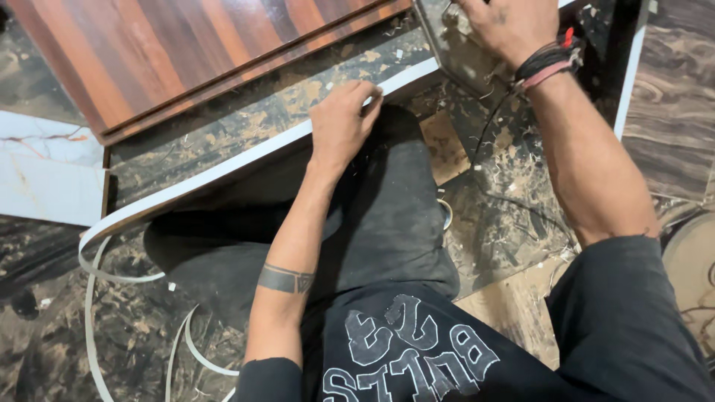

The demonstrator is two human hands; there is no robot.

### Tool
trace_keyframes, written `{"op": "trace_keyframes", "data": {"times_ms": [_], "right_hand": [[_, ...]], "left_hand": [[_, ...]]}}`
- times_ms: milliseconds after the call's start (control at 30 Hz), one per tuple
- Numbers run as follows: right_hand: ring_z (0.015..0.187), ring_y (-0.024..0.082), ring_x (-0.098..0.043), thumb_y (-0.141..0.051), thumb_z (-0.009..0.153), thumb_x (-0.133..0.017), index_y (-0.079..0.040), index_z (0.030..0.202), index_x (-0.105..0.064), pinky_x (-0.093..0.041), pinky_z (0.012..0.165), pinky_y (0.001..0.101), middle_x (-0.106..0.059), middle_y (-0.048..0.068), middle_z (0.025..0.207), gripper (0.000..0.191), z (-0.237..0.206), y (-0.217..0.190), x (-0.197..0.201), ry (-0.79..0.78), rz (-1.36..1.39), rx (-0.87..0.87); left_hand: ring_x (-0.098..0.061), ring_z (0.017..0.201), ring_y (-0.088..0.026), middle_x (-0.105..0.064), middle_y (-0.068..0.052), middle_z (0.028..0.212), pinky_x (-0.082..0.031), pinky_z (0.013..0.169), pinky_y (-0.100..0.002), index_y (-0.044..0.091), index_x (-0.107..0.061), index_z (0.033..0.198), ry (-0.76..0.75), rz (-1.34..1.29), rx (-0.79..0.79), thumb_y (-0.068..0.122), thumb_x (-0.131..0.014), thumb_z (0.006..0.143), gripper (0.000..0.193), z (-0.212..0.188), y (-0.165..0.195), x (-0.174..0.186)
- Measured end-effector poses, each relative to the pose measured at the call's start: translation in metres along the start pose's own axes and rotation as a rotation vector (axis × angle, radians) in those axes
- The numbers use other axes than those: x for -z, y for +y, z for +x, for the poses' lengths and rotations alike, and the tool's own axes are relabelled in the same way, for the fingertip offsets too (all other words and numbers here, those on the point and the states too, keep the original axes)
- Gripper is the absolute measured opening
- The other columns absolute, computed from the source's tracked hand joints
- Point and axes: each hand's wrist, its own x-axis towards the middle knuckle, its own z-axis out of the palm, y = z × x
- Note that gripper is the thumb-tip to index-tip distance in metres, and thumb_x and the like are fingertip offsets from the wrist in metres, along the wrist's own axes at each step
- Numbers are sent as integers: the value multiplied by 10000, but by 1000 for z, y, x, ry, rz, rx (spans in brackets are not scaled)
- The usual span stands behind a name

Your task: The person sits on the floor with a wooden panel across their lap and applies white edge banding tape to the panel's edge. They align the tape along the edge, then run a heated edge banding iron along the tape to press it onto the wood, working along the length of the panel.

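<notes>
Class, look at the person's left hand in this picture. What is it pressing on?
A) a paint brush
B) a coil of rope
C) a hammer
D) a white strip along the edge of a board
D: the left hand lies with its fingers on the white strip that runs along the edge of the board.

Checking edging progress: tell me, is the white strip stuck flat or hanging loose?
Both: white strip lies flat under left hand, then curls loose onto floor.

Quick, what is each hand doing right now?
Left hand: fingers curled, pressing the white edge strip against the board edge.
Right hand: closed over a grey tool at the top.
</notes>
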Motion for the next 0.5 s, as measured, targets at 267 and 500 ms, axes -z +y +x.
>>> {"op": "trace_keyframes", "data": {"times_ms": [267, 500], "right_hand": [[842, 391, -678, -527, 1098, -633, -62, 1013, -746, -490, 717, 534, -717, 166, 908, 486, 9, -131, 26, 82, 109, 120], [808, 402, -676, -547, 1080, -641, -87, 1132, -750, -488, 626, 528, -735, 157, 943, 475, 9, -159, 42, 4, 119, 164]], "left_hand": [[-699, 801, -293, -686, -44, 888, -527, 640, -425, 166, -694, 953, -31, 38, -3, 251, -720, 967, 89, -14, -13, 21], [-704, 793, -267, -707, -22, 885, -512, 597, -410, 169, -698, 971, -18, 120, -39, 265, -729, 972, 101, -30, -21, 46]]}}
